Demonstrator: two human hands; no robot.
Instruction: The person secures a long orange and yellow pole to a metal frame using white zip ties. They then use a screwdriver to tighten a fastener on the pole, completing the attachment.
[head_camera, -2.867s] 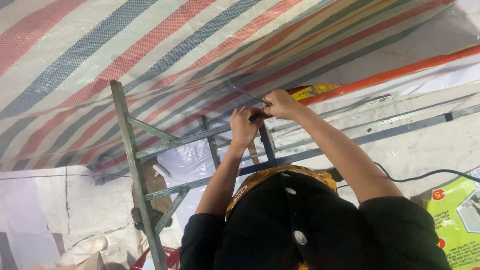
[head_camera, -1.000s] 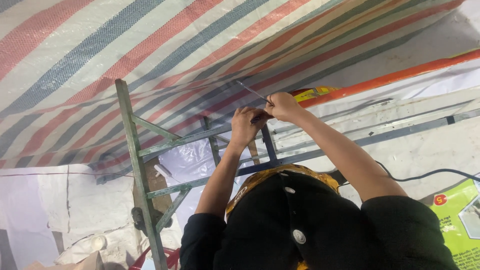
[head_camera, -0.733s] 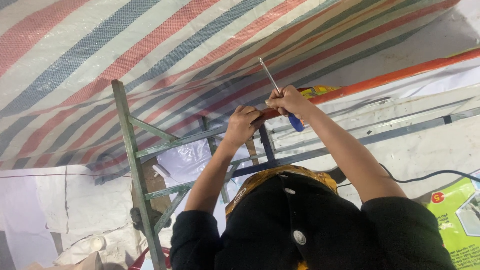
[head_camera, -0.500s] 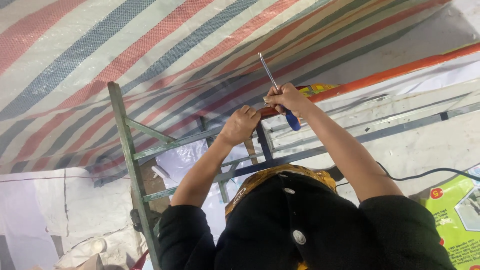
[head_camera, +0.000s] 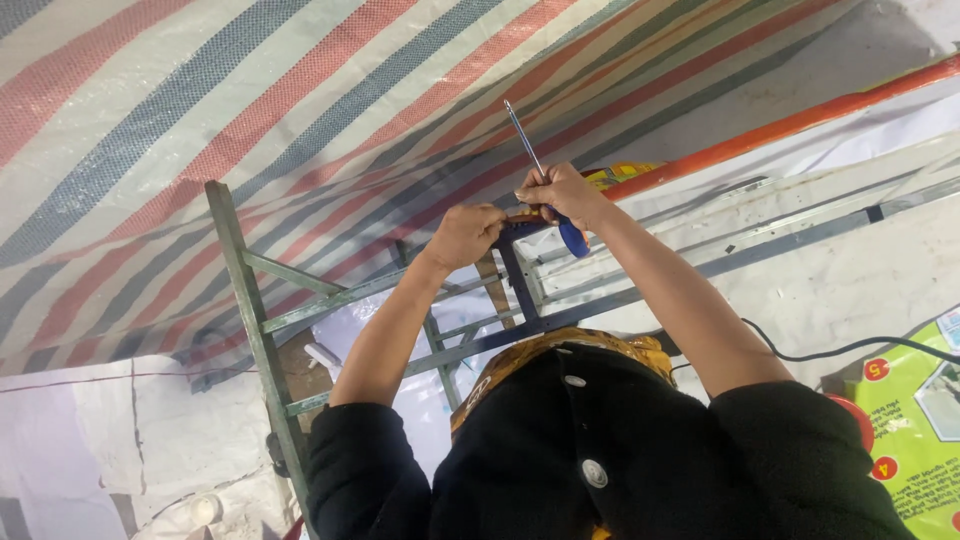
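The right hand (head_camera: 562, 193) gripped a blue-handled screwdriver (head_camera: 545, 180), shaft pointing up toward the tarp (head_camera: 300, 110). The left hand (head_camera: 462, 233) closed on the dark frame top (head_camera: 515, 228) just beside it. The tip could have slipped and pierced the tarp if the wrist tilted.

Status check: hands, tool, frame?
Right hand holds screwdriver, tip up. Left hand grips metal frame. Nothing between them.
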